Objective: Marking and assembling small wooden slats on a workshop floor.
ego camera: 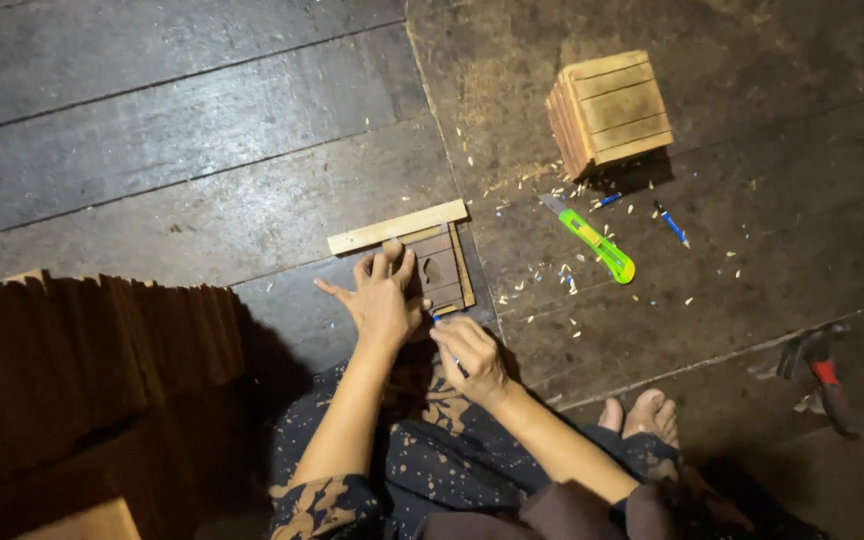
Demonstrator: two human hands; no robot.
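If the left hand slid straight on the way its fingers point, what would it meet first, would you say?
The left hand already rests on the small wooden frame, fingers pointing away from the person. Going on, it would probably meet the pale strip lying along the frame's far edge.

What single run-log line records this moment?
left hand: pressed flat on small wooden panel | right hand: holds blue pen at panel edge | green utility knife: idle on floor
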